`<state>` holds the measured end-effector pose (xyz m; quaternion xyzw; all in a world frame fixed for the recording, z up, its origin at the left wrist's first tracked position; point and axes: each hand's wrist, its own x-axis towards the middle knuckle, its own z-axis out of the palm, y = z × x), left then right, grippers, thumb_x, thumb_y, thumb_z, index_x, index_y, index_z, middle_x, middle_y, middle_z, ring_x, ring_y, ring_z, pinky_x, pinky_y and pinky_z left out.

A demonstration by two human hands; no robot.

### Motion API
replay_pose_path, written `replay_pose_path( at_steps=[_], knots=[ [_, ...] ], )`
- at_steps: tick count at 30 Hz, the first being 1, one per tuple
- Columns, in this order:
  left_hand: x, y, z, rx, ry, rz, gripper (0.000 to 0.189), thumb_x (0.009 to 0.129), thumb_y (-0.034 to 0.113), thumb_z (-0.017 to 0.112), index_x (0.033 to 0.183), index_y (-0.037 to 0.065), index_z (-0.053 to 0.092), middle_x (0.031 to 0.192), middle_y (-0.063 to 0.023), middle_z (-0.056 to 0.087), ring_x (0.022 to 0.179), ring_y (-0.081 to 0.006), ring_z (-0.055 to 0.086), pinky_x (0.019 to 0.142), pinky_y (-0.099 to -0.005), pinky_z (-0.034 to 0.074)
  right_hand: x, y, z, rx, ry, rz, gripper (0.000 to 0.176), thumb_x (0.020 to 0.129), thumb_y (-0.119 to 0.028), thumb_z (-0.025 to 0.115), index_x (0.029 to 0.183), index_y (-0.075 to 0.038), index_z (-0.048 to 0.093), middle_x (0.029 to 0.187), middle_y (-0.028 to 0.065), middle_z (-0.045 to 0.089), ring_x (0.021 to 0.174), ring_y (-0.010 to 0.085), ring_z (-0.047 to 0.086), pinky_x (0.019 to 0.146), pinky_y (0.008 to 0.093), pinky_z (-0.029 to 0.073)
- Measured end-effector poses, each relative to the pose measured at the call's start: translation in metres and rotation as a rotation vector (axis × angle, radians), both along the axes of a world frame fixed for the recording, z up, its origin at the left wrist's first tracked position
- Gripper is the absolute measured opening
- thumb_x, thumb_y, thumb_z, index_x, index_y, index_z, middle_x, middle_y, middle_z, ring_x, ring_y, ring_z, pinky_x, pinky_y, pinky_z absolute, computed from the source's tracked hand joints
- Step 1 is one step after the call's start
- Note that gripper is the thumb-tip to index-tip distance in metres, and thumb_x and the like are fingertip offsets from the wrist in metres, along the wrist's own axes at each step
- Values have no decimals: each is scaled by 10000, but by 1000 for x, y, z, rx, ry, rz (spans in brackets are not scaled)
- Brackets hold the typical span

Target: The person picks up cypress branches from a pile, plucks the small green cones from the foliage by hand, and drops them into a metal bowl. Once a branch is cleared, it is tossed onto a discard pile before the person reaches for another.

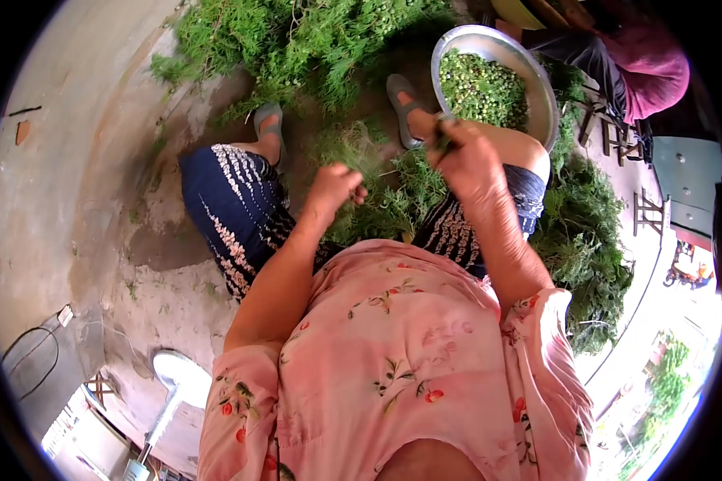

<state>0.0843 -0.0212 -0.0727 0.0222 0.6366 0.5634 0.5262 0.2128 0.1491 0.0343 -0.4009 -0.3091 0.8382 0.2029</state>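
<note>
Over my lap, my left hand (334, 191) is closed with curled fingers, above green feathery sprigs (401, 192); what it holds, if anything, is too small to make out. My right hand (463, 154) is raised near my knee, beside the metal basin, its fingers pinched round something small and dark green that I cannot identify. The wide metal basin (544, 100) contains many small green berries or cones (483, 90). A blurred green sprig seems to hang near my left hand.
A big heap of leafy green branches (297, 40) lies beyond my feet, and another pile (586, 240) lies to the right. A person in a pink top (654, 68) sits at the upper right near wooden stools (618, 136). A white fan (183, 373) stands at lower left.
</note>
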Motion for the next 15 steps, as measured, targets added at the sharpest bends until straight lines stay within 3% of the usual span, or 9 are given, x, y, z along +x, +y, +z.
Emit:
replay_pose_path(
  at_steps=[2,4,6,8,10,12,13,14,15],
  knots=[
    [8,6,1,-124,442,-585,334,766,225,617,836,-95,553,771,-164,617,688,-245,599,610,-349,466,3,55,-9,-35,-24,-316,174,908,-126,421,1009,15,413,854,153,526,681,222,524,576,311,449],
    [16,4,-16,-77,471,-641,392,747,245,634,909,-104,557,837,-196,618,757,-269,606,669,-349,466,0,84,16,-46,-36,-597,359,900,-181,470,1187,-1,352,1101,233,432,1001,383,462,847,511,456],
    [16,4,-27,-49,437,-762,514,728,270,654,1099,-65,533,1009,-254,588,931,-307,597,793,-338,455,14,122,10,33,-30,-639,376,914,-203,438,1201,21,346,1193,255,381,1097,401,401,927,597,366],
    [18,3,-34,-3,527,-823,482,731,271,651,1076,-51,553,1000,-239,596,915,-315,598,775,-337,459,33,159,-10,199,83,-566,379,937,-202,370,1208,62,333,1238,265,353,1138,387,378,922,601,362],
    [23,3,-26,24,595,-805,438,736,258,644,1043,-45,571,952,-220,614,868,-327,604,751,-342,465,45,181,-18,193,73,-610,396,919,-141,387,1254,51,299,1213,206,396,1055,330,469,852,524,470],
    [22,7,-14,39,479,-946,370,767,238,618,1057,11,588,990,-168,621,877,-245,605,763,-328,458,53,199,-29,210,84,-725,342,914,-113,379,1202,68,345,1126,192,478,983,311,527,801,484,503],
    [22,8,-19,27,487,-993,374,765,229,613,1069,13,584,1030,-149,615,913,-250,598,785,-326,453,84,238,-86,956,-405,-338,256,913,-86,362,1115,65,404,1032,166,539,899,311,567,773,455,510],
    [22,9,-27,24,488,-993,374,765,229,613,1069,13,584,1030,-149,615,913,-250,598,785,-326,453,77,229,-71,954,-403,-338,256,913,-86,362,1115,65,404,1032,166,539,899,311,567,773,455,510],
    [23,9,-36,8,496,-949,370,768,225,610,1070,12,584,1029,-143,617,922,-249,596,788,-326,451,64,207,-42,584,-147,-621,232,911,-98,380,1080,55,422,1015,155,550,868,307,578,777,452,503]
  ],
)
